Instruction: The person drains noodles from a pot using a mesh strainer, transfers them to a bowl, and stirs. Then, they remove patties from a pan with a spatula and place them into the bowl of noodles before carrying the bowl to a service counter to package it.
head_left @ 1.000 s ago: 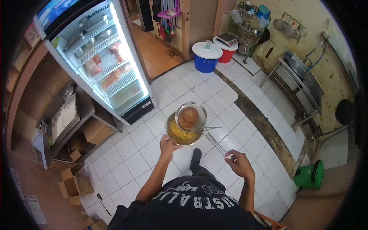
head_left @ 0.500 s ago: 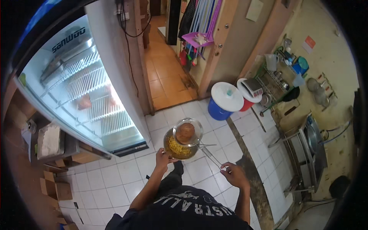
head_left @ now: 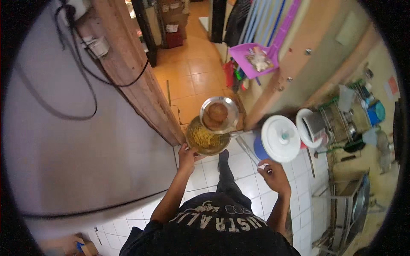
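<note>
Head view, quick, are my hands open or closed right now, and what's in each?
Left hand: closed, holding the metal bowl at its edge.
Right hand: closed, holding the strainer by its handle.

Black cables [head_left: 121, 85] hang upper left; a pink dustpan [head_left: 242, 55], upper centre-right; a lidded blue bucket [head_left: 273, 145], centre-right.
</note>
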{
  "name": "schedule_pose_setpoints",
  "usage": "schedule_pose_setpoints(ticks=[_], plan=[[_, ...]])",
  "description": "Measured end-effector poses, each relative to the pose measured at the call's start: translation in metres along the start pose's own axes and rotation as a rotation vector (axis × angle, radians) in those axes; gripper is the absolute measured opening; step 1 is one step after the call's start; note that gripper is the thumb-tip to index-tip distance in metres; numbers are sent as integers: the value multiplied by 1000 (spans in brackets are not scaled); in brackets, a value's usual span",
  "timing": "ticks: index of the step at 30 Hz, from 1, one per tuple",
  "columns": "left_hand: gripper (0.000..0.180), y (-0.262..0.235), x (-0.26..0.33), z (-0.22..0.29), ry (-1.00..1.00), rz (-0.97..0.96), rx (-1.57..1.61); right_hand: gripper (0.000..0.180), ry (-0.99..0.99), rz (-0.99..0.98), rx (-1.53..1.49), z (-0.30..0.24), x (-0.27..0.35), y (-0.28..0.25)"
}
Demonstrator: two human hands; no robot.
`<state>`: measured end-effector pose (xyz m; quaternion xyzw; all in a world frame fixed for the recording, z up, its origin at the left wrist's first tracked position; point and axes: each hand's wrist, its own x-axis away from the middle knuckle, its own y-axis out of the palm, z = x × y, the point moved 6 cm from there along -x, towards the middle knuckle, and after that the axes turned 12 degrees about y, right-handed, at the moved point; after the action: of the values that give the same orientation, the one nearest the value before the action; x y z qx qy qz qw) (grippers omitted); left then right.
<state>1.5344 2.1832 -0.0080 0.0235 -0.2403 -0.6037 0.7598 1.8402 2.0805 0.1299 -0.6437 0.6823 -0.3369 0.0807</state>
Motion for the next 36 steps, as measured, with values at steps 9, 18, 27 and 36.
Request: schedule_pose_setpoints(ticks=[9,18,27,36], plan=[[34,43,-246,36,163,214,193,21,-126,-193,175,-124,-314,-23],[24,-3,-408,88,247,606,411,22,-235,-511,558,-284,-576,70],[21,-93,-546,122,356,927,540,19,-359,-920,687,-438,-751,252],[29,-164,-713,208,305,1068,527,16,-475,-1078,655,-603,-906,397]])
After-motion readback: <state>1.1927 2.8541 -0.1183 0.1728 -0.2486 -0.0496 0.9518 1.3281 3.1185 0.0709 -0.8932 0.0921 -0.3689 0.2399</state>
